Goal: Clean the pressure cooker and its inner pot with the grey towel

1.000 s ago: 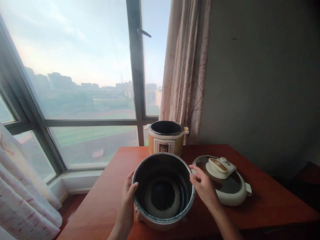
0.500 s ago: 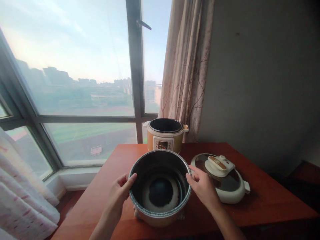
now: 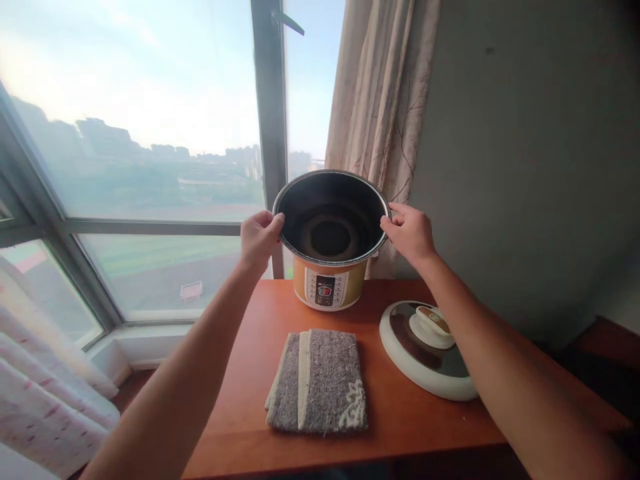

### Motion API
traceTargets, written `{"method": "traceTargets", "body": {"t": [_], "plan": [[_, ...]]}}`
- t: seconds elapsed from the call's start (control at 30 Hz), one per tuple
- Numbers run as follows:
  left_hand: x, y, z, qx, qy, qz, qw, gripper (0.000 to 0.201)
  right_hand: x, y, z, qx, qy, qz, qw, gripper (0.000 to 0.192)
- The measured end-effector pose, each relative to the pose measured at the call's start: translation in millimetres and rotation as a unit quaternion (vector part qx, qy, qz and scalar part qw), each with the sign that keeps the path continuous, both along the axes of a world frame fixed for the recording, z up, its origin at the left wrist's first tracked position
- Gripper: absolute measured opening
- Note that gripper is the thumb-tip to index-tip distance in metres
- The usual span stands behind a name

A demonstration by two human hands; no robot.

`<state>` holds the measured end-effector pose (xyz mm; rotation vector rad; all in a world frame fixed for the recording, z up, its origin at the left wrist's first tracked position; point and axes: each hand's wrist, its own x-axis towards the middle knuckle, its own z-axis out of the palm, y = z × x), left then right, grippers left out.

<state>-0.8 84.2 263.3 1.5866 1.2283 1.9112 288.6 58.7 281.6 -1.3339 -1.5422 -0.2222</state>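
I hold a round metal inner pot (image 3: 331, 220) with a dark inside in the air, right above the gold and white cooker body (image 3: 327, 289) at the back of the table. My left hand (image 3: 260, 237) grips the pot's left rim and my right hand (image 3: 409, 232) grips its right rim. The pot hides the cooker's opening. White grains lie in a ring on the pot's bottom.
A folded grey cloth (image 3: 317, 381) lies on the red-brown table (image 3: 395, 417) in front of the cooker. The cooker's white lid (image 3: 425, 347) rests to the right, partly behind my right arm. A window and a curtain (image 3: 380, 100) stand behind, a wall at right.
Both hands have lifted the pot off the grey cloth and carried it away from me, up over the cooker body. The cloth is now uncovered.
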Motion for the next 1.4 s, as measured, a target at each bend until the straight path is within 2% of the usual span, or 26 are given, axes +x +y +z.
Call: {"method": "traceTargets", "body": {"t": [0.1, 0.2, 0.3, 0.4, 0.57, 0.67, 0.77, 0.83, 0.97, 1.07, 1.4], "plan": [[7.5, 46.5, 16.5, -0.023, 0.086, 0.054, 0.995, 0.029, 4.4, 35.1, 14.7, -0.008, -0.032, -0.046, 0.998, 0.042], [12.9, 79.7, 26.1, -0.061, 0.152, 0.105, 0.981, 0.026, 4.9, 61.0, 18.3, -0.039, -0.056, -0.078, 0.995, 0.031], [15.9, 99.8, 26.9, -0.087, 0.205, 0.14, 0.965, 0.024, 3.7, 81.0, 12.1, -0.069, -0.059, -0.099, 0.991, 0.028], [15.9, 111.1, 20.3, -0.09, 0.242, 0.165, 0.952, 0.026, 2.2, 95.4, 0.3, -0.096, -0.059, -0.102, 0.988, 0.032], [10.8, 122.1, 7.2, -0.106, 0.3, 0.165, 0.933, 0.03, -0.5, 106.5, -13.5, -0.106, -0.067, -0.106, 0.986, 0.05], [7.9, 127.2, 3.7, -0.133, 0.318, 0.162, 0.925, 0.029, -3.2, 108.9, -14.5, -0.139, -0.09, -0.117, 0.979, 0.041], [6.6, 131.8, 4.2, -0.153, 0.352, 0.141, 0.913, 0.047, -5.2, 110.7, -14.2, -0.174, -0.108, -0.124, 0.971, 0.035], [6.7, 134.2, 6.3, -0.163, 0.381, 0.116, 0.903, 0.052, -5.5, 111.7, -15.3, -0.186, -0.112, -0.123, 0.968, 0.034], [7.7, 136.3, 9.6, -0.175, 0.406, 0.099, 0.892, 0.043, -4.2, 112.7, -21.8, -0.211, -0.118, -0.125, 0.962, 0.032], [6.6, 135.3, 6.5, -0.183, 0.418, 0.098, 0.884, 0.036, -4.2, 112.7, -29.5, -0.228, -0.124, -0.122, 0.958, 0.033], [-0.2, 116.1, -26.8, -0.23, 0.432, 0.101, 0.866, 0.026, -8.8, 113.6, -48.3, -0.273, -0.164, -0.089, 0.944, 0.031]]}}
